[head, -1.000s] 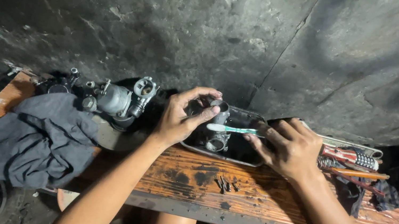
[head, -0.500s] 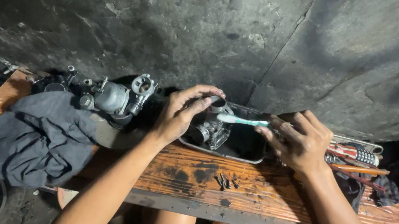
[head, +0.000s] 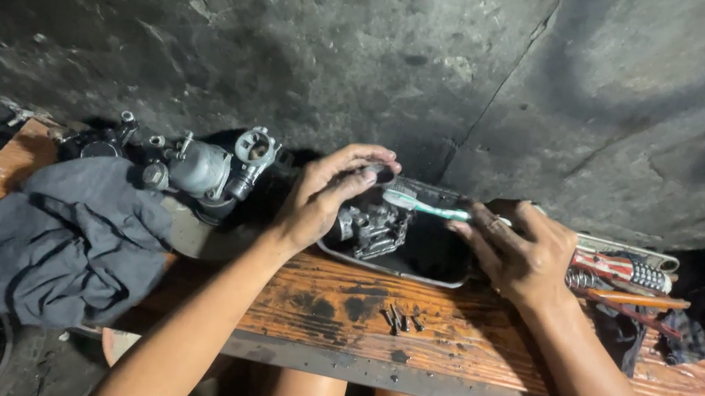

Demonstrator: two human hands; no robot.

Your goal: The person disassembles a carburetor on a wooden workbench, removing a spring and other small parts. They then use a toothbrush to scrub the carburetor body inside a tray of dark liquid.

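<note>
- Gripping a small carburetor body (head: 372,225) with my left hand (head: 324,198), I hold it over a shallow dark metal tray (head: 417,271) at the back of the bench; my fingers are curled and clamped around its top.
- My right hand (head: 519,255) pinches the handle of a toothbrush (head: 423,205), its pale green head pointing at the part.
- I judge the carburetor dense for its size, rigid cast metal, likely slick with grime (so it may twist in my grasp). Its blocky main body seems the safest hold, not the thin protruding fittings.
- The toothbrush looks light and slightly flexible.
- Underneath is a worn wooden bench (head: 482,334), orange and stained black with oil, a few loose screws (head: 401,318) lying just in front of the tray.
- To the left sit a crumpled dark grey rag (head: 60,235) and a second carburetor assembly (head: 205,169); red-handled tools (head: 622,272) lie right.
- A rough, dark concrete wall (head: 379,40) rises directly behind.
</note>
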